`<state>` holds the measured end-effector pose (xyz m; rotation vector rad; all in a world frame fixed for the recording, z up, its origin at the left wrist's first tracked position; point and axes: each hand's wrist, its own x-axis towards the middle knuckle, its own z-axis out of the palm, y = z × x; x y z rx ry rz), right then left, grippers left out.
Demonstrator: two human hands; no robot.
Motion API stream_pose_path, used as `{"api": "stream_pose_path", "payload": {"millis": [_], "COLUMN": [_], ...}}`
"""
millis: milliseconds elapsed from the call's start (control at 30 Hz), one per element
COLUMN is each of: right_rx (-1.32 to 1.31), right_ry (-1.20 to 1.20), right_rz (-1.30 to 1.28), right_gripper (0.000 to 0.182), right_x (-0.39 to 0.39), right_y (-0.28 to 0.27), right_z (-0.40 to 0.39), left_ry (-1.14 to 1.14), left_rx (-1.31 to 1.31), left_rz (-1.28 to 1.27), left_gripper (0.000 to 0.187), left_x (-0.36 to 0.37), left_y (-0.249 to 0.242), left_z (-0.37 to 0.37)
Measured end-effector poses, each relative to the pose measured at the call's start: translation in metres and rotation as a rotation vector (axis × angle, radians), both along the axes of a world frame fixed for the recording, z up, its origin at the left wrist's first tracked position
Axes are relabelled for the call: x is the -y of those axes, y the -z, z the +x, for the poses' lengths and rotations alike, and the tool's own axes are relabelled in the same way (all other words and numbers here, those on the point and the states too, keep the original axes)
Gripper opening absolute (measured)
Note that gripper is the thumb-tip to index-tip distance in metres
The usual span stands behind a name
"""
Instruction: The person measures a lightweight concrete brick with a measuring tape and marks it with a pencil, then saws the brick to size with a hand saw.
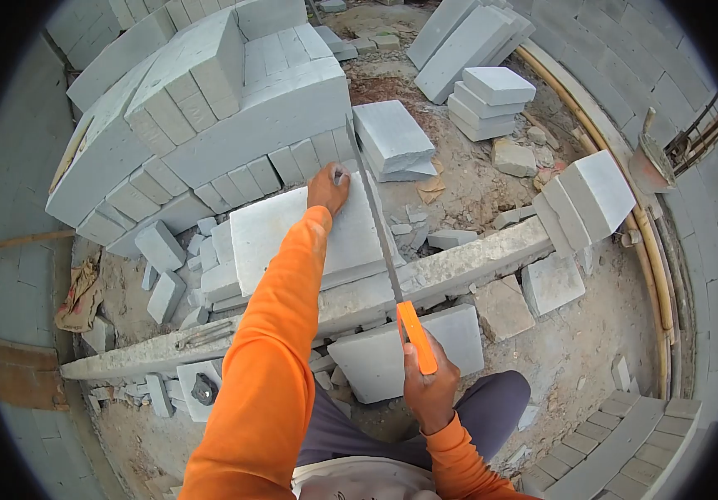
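Note:
My right hand (431, 385) is wrapped round the orange handle (416, 337) of a long hand saw. The saw's narrow blade (378, 221) runs up and away along the right side of a flat pale block (280, 233). On the far right part of that block rests my left hand (328, 190), beside the blade, its fingers curled; whether it grips anything is hidden. The block lies by a long concrete beam (459, 257), and the blade crosses over the beam.
Stacked blocks (234, 125) rise at the upper left. More blocks (392, 133) lie beyond the blade, with others (596, 196) on the beam's right end. Bamboo poles (655, 283) curve along the right wall. Rubble and a loose block (359, 362) lie near my legs.

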<state>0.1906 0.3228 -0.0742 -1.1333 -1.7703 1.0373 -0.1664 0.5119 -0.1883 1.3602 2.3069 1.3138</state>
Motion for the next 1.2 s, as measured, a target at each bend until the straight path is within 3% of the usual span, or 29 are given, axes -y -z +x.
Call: {"api": "stream_pose_path", "payload": {"millis": [167,267,467,1200], "right_rx": [-0.007,-0.004,0.009,0.029], "right_ry": [-0.011,-0.025,-0.035,-0.005], "right_rz": [-0.012,-0.033,0.021,-0.04], "right_gripper": [0.032,0.032,0.031,0.029], "right_x": [0.001,0.002,0.003,0.006], "right_y": [0.002,-0.002,0.001,-0.005], "right_z": [-0.001,-0.001,-0.003,-0.009], "left_ry": [0.041,0.024,-0.046,-0.068], "left_rx": [0.052,0.239,0.371,0.336], "left_rz": [-0.04,-0.165,-0.179,-0.209], "left_gripper": [0.02,0.023,0.025,0.028], "left_x": [-0.01,-0.009,-0.017,-0.014], "left_y": [0.011,-0.005,-0.004,-0.019], "left_z": [-0.017,-0.019,-0.022,-0.015]}}
